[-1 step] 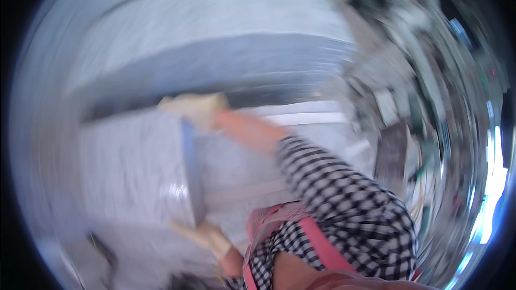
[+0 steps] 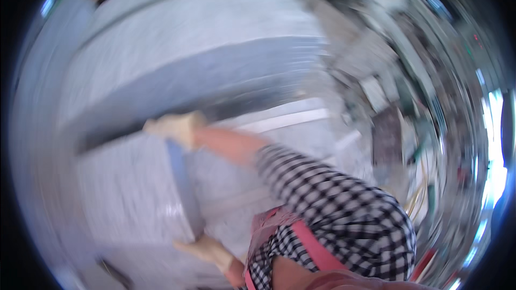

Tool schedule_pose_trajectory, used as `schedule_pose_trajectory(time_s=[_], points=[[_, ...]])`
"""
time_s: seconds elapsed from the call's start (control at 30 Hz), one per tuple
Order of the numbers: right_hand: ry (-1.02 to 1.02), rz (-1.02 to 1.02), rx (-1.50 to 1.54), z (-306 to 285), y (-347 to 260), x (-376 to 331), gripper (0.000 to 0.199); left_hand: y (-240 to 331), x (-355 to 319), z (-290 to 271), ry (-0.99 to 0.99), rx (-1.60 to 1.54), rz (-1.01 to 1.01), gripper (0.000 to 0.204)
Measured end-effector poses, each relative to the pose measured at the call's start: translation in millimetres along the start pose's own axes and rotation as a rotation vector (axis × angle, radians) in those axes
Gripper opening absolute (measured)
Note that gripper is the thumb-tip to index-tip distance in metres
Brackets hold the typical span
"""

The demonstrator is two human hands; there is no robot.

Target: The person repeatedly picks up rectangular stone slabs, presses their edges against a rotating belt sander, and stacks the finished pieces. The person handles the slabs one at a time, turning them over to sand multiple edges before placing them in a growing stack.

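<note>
Clearly, both hands are at the pale, boxy block (image 2: pixel 126 190) on the left, one at each end of its right-hand side. The right hand (image 2: pixel 176 128), in a cream glove, is at the far right corner, its fingers (image 2: pixel 155 127) laid along the far edge. The left hand (image 2: pixel 207 249), gloved alike, is at the near right corner with its fingers (image 2: pixel 185 246) stretched out toward the left. Everything is smeared by blur, so I can't tell how far either hand's fingers are closed, nor whether they grip the block or just touch it.

The block has a whitish top and a bluish side (image 2: pixel 183 174) facing right. Just beyond it stands a larger whitish mass (image 2: pixel 199 48), a dark gap (image 2: pixel 231 106) running along its foot. A pale surface (image 2: pixel 226 182) spreads to the right of the block, crossed by a white strip (image 2: pixel 290 120). The right arm reaches across in a black-and-white checked sleeve (image 2: pixel 328 185), near a pink strap (image 2: pixel 317 247). Farther right, a brown panel (image 2: pixel 388 137) sits among jumbled pieces too blurred to name.
</note>
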State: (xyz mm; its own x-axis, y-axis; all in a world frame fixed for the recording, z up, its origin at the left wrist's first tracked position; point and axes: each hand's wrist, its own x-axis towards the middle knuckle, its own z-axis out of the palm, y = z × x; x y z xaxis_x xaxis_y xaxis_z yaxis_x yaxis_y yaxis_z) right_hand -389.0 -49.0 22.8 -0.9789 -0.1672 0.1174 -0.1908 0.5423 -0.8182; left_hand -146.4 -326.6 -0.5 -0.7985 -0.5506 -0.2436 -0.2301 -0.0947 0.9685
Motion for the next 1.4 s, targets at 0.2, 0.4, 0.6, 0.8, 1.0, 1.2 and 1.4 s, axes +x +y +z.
schedule_pose_trajectory(time_s=[0.2, 0.4, 0.6, 0.8, 1.0, 1.2, 1.4], points=[[0.541, -0.919, 0.252, -44, -27, -98, 0.042, -6, -30, 70, -0.456, -0.113, -0.194, 0.057], [0.281, 0.251, 0.189, -161, -102, -385, 0.046, -75, -136, 167, -1.18, 0.273, 0.025, 0.057], [1.052, 1.049, 0.226, -127, -75, -731, 0.046, -106, -297, 166, -1.5, 0.455, 0.119, 0.058], [0.655, 2.018, 0.025, 89, -28, -1006, 0.024, -145, -380, 160, -1.623, 0.598, 0.166, 0.058], [0.719, 2.026, 0.384, 149, 21, -1062, 0.024, -159, -403, 147, -1.667, 0.643, 0.219, 0.059], [0.525, 1.727, 0.165, 71, 100, -1003, 0.036, -153, -383, 129, -1.61, 0.674, 0.253, 0.059], [0.421, 1.273, 0.036, -26, 137, -862, 0.049, -144, -367, 117, -1.569, 0.749, 0.304, 0.06]])
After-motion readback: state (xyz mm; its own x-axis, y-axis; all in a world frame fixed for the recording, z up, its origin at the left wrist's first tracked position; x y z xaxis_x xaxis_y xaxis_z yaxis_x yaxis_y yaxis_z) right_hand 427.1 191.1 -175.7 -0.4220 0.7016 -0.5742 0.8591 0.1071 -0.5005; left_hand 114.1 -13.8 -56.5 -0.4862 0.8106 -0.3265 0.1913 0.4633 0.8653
